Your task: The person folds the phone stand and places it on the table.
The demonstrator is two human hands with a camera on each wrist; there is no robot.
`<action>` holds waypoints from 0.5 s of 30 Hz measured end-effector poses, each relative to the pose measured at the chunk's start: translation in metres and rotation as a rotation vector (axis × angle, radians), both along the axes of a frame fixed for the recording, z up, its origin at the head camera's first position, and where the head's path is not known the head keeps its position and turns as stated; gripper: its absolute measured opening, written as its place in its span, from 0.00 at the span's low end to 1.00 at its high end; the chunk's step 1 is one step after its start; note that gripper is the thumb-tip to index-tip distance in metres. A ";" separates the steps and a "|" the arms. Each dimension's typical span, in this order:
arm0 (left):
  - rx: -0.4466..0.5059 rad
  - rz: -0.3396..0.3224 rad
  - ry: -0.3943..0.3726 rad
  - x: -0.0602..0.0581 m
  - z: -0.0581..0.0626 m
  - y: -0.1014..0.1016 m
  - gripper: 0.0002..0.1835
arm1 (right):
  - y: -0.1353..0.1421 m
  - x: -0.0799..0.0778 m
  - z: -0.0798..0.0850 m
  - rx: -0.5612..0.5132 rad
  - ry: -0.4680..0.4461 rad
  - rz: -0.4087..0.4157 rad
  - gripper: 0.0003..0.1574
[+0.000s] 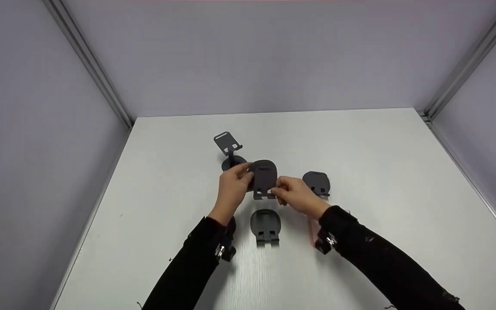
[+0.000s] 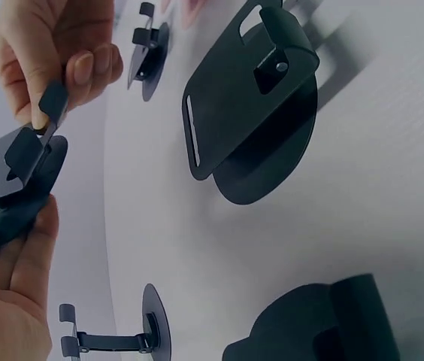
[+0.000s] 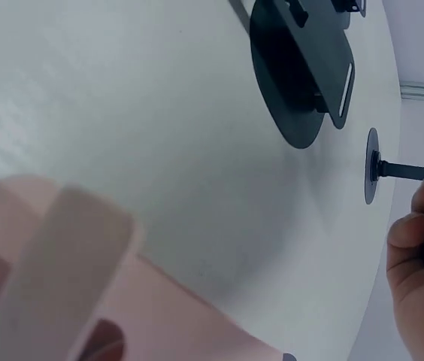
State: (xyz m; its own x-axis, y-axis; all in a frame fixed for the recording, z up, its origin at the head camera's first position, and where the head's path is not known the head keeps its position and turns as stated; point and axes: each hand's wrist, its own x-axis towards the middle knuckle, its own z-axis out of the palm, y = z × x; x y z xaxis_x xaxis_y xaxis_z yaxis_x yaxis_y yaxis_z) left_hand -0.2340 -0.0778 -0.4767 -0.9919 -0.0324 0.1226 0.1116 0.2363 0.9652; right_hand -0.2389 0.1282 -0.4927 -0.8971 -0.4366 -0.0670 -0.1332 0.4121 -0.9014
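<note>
A white table (image 1: 403, 206) carries two folded dark phone stands (image 1: 265, 224) (image 1: 317, 183) and one opened stand (image 1: 230, 150).

Bare hands, long black sleeves (image 1: 385, 262), black camera clips at both wrists

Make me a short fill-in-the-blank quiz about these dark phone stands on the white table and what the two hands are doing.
1. Both the left hand and the right hand hold one dark stand above the ____ table.
2. The number of stands resting on the table, not held, is ____.
3. The stand opened upright is the one ____ from the person.
4. The folded stand nearest the person lies between the two ____.

Missing words: white; three; farthest; wrists
</note>
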 end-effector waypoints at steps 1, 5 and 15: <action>0.012 -0.011 -0.013 0.000 0.000 0.000 0.18 | 0.000 0.000 0.000 -0.029 -0.039 -0.005 0.11; 0.038 -0.040 -0.049 0.001 -0.001 -0.003 0.21 | 0.000 0.000 0.000 -0.123 -0.163 -0.017 0.12; -0.133 -0.023 -0.016 -0.003 -0.009 -0.012 0.20 | 0.002 -0.004 -0.005 -0.137 -0.308 -0.049 0.13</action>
